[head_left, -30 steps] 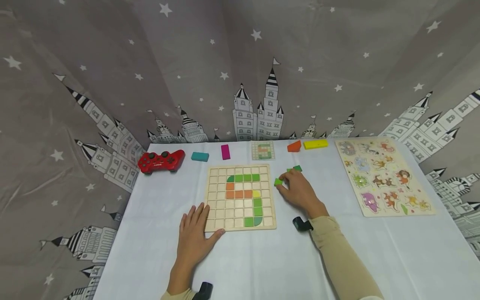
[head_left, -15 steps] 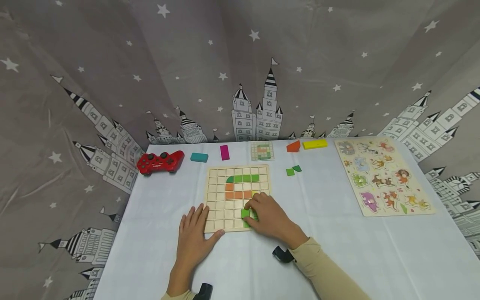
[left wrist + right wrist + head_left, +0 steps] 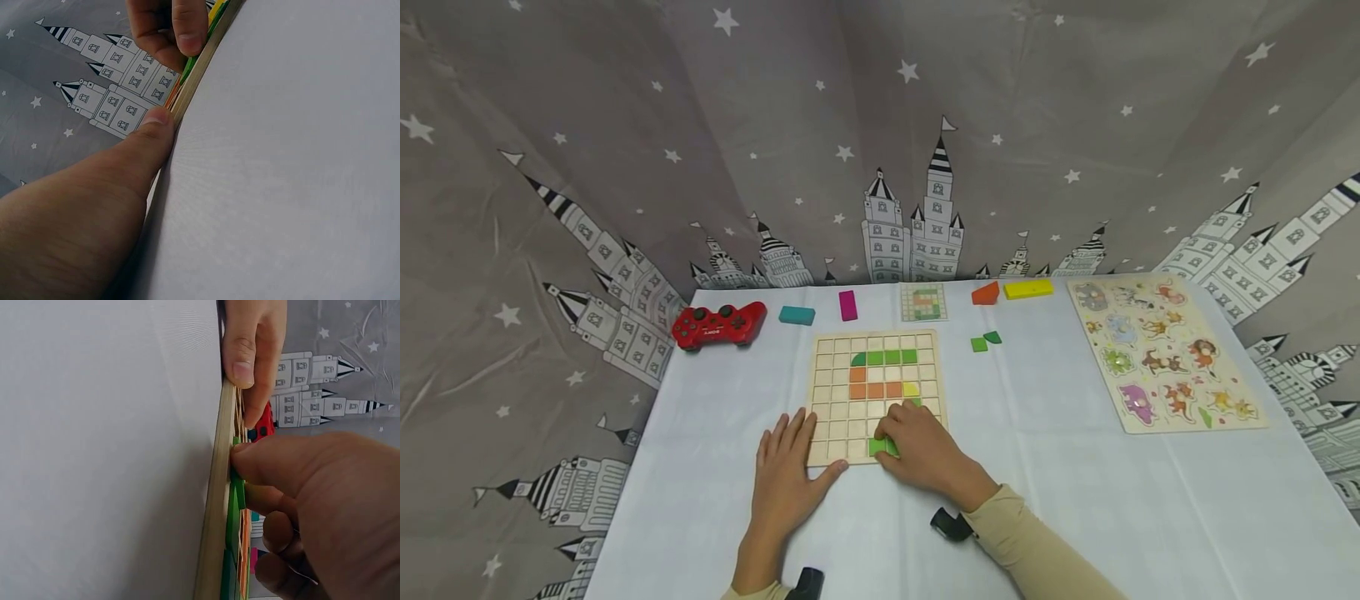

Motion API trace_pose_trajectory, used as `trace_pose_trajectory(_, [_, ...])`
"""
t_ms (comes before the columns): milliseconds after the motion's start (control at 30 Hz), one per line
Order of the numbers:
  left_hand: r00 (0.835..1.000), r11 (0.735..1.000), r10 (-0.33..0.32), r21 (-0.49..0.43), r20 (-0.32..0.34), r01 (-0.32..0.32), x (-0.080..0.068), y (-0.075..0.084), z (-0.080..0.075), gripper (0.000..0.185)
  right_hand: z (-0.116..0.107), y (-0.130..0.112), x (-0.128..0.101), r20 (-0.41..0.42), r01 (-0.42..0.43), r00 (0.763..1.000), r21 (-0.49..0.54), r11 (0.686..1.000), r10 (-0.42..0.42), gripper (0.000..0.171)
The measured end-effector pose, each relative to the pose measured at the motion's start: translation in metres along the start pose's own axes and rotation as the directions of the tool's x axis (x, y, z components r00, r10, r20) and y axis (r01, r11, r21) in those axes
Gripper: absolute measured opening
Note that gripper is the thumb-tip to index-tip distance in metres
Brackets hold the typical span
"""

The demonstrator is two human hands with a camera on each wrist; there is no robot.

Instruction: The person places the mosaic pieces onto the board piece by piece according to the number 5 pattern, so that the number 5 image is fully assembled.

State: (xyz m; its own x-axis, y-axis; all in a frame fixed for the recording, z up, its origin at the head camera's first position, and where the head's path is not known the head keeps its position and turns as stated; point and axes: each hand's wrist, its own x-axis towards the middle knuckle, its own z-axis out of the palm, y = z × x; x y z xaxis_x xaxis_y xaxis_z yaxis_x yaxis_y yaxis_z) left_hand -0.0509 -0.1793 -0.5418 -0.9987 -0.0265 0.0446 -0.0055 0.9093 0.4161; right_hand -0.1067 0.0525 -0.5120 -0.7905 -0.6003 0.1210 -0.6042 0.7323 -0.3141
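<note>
A wooden grid board [image 3: 837, 410] lies on the white cloth, with green, orange and yellow tiles set in its squares. My right hand [image 3: 921, 448] pinches a green square tile [image 3: 876, 447] between thumb and index finger over the board's bottom row. In the right wrist view that green tile [image 3: 237, 485] sits slightly tilted on the row, beside other green tiles. The right fingers cover part of the lower right squares. My left hand [image 3: 786, 475] rests spread over the board's lower left corner, its thumb along the front edge.
Behind the board lies a small pattern card [image 3: 924, 302]. A loose green square [image 3: 979, 344] and a dark green rounded piece [image 3: 992, 337] lie right of it. A red game controller [image 3: 718, 325], several coloured blocks and an animal puzzle board [image 3: 1165, 358] are around.
My right hand picked up a green tile from right of the board, brought it left over the board, then lowered it to the bottom row. The left hand stayed put.
</note>
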Motion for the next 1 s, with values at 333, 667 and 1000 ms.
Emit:
trace_pose_trajectory(333, [1.000, 1.000, 0.013, 0.011, -0.018, -0.013, 0.000, -0.001, 0.002, 0.097, -0.001, -0.002, 0.000, -0.010, -0.015, 1.000, 0.043, 0.999, 0.015, 0.016])
trace_pose_trajectory(667, [1.000, 1.000, -0.004, 0.003, 0.008, 0.004, 0.001, 0.001, 0.003, 0.097, -0.001, 0.000, -0.004, -0.004, -0.030, 1.000, 0.022, 0.999, 0.030, 0.015])
trace_pose_trajectory(1000, [1.000, 1.000, 0.000, 0.015, -0.015, 0.000, 0.000, 0.001, 0.002, 0.097, -0.017, 0.020, -0.010, -0.039, -0.067, 0.997, 0.098, 0.993, 0.071, 0.023])
